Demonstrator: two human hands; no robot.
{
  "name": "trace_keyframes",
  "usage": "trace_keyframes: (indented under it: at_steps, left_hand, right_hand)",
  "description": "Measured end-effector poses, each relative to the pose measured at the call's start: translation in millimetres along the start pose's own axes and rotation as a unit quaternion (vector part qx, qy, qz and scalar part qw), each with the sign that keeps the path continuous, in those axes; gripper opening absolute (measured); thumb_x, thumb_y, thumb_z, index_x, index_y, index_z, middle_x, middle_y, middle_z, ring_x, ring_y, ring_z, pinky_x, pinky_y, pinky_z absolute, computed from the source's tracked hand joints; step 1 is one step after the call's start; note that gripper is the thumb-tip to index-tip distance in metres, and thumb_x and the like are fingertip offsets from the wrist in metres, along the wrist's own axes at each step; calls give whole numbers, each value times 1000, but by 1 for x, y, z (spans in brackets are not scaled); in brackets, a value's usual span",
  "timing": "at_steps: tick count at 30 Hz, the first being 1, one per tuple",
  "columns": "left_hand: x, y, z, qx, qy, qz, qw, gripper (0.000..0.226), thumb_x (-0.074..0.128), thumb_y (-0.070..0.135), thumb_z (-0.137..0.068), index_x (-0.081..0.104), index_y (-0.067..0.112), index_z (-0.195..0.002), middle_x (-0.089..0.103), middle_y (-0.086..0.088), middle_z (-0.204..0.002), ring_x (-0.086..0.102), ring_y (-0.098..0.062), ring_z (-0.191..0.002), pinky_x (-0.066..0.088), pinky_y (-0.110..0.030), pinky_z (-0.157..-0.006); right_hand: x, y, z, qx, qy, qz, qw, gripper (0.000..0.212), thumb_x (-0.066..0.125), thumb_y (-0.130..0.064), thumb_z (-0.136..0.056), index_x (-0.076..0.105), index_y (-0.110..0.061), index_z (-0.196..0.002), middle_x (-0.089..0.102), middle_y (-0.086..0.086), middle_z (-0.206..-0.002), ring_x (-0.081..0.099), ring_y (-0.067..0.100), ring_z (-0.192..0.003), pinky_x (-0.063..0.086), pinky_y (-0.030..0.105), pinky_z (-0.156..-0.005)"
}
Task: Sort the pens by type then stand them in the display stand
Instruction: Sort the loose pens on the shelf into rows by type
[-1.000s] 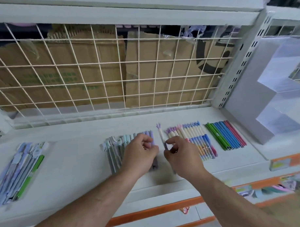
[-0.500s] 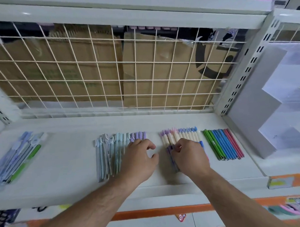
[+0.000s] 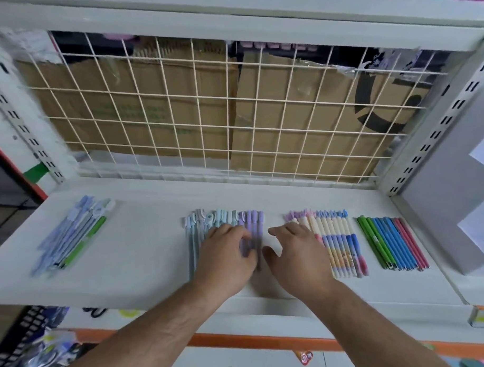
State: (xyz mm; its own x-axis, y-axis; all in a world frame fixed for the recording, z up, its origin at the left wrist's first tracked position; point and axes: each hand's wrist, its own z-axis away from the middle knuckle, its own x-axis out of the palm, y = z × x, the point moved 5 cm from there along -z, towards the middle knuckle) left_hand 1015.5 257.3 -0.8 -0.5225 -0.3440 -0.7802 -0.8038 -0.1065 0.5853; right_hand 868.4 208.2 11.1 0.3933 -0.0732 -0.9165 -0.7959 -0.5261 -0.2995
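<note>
Inspector: While both hands are over the white shelf (image 3: 144, 255), where do the pens lie?

Operator: All pens lie flat on the shelf in four groups, caps toward the wire grid (image 3: 227, 115). From the left:
1. A loose blue-and-lilac bunch (image 3: 70, 238) with one green pen at its right edge, well apart from the others.
2. A teal-and-purple row (image 3: 194, 234) near the middle.
3. A cream-and-blue row (image 3: 339, 240) with purple and blue caps.
4. A slim row (image 3: 393, 241) of green, then blue, then pink pens, nearest the grey stand (image 3: 439, 204).

Inspector: State the left hand (image 3: 227, 260).

Operator: Palm down on the teal-and-purple row. The fingers are slightly bent and close together, and they press on the purple pens at the row's right end. The hand grips nothing.

Inspector: State the right hand (image 3: 298, 258).

Operator: Palm down, fingers spread wide. The fingertips rest at the left edge of the cream-and-blue row. The thumb reaches left toward the purple pens. No pen is pinched or lifted.

Inspector: The stand?

Operator: It sits at the shelf's right end. Brown cardboard (image 3: 301, 121) stands behind the grid.
</note>
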Motion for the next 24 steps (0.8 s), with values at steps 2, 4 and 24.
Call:
trace_keyframes:
  at_steps: [2,4,24]
  left_hand:
    - [-14,-14,0,8,1,-25,1000,22,68,30,-79,68,27,-101,64,6,-104,55,-21,-104,44,-33,-92]
    - [-28,-31,-1,6,-5,-49,999,27,65,34,-79,66,29,-106,64,7,-109,53,-22,-108,45,-37,-92]
    - [-155,-235,1,-80,-40,-301,949,52,53,53,-85,52,14,-120,58,-10,-122,48,-30,-117,41,-40,-95]
  right_hand:
    - [7,-20,-5,-15,-15,-3,1000,31,67,-35,-86,72,-18,-113,67,1,-109,61,25,-103,54,37,-76]
    - [17,-44,-10,-29,-27,-10,999,31,66,-36,-87,70,-19,-113,66,1,-109,59,25,-104,53,38,-78]
    - [98,-234,-47,-43,-3,-54,998,32,72,-24,-85,72,-16,-116,69,2,-115,67,26,-104,58,39,-79]
